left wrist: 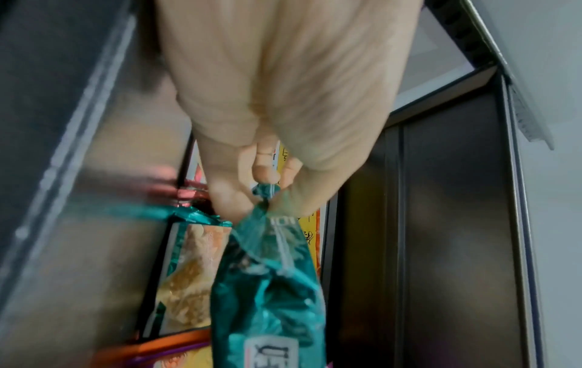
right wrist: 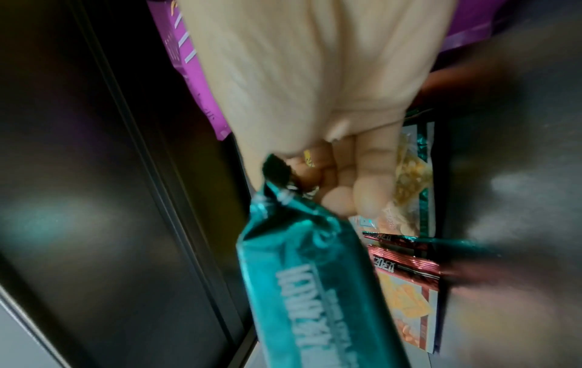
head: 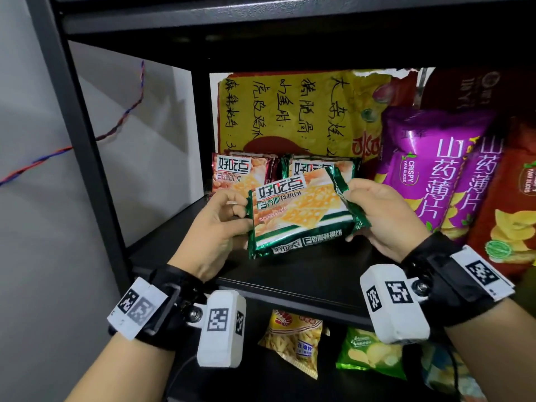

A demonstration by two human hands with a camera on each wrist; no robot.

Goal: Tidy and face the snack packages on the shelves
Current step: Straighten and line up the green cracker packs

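A green biscuit pack [head: 301, 216] hangs above the black shelf [head: 290, 274], face towards me and tilted up to the right. My left hand [head: 229, 213] pinches its left crimped end [left wrist: 264, 191]; my right hand [head: 365, 204] pinches its right crimped end [right wrist: 277, 171]. The same green pack fills the lower part of both wrist views [left wrist: 270, 286] [right wrist: 315, 286]. Behind it a red biscuit pack [head: 240, 172] and a second green pack [head: 319, 166] stand at the shelf's back.
Purple yam-chip bags [head: 435, 166] and a red-orange chip bag [head: 510, 216] stand at the right. A yellow handwritten sheet [head: 278, 111] covers the back wall. Bare shelf lies at the left by the white side panel [head: 145, 140]. A lower shelf holds a yellow bag [head: 293, 343] and a green bag [head: 368, 352].
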